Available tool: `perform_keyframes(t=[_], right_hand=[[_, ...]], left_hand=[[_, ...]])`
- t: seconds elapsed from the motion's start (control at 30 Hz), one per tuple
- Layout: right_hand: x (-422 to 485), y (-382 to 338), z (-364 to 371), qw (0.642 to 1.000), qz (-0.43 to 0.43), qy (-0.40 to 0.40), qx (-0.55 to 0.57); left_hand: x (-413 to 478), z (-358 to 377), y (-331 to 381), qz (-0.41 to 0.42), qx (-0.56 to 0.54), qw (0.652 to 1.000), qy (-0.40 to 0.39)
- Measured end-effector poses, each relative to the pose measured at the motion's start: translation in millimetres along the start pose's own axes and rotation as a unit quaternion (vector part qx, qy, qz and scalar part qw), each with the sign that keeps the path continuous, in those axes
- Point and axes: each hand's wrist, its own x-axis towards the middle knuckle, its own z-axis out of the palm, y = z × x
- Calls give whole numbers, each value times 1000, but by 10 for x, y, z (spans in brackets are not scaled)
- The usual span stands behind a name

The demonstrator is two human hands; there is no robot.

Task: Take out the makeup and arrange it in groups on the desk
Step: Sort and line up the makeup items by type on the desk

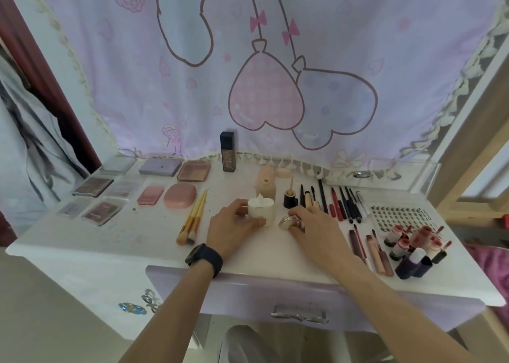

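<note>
A: Two things are in hand near the middle of the bench [110, 241]. The left grip [234, 225] is curled round the white bottle [261, 211], and the right grip [316, 226] pinches the round gold jar [287, 222] between thumb and fingers. Both things stand on the surface.

B: What can go wrong?

A: The beige bottle [265, 188] just behind the white one looks uncapped, though the view is soft there. A backward nudge from the left knuckles would likely tip it and spill it.

B: And on the right?

A: The black cap [289, 200], wand upright, stands just behind the jar. A careless lift could topple it into the pencils [347, 204]. The right forearm also passes near the lip tubes [377, 255] toward the front right corner, and a sweep could roll them off the front edge.
</note>
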Motion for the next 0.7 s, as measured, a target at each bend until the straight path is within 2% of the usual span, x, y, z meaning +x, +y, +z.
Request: perform_keyframes(t=[0.7], right_hand=[[-110,-45,-11,1000,5,12,-20]], left_hand=[[-16,12,-3,-5,13,1000,-20]])
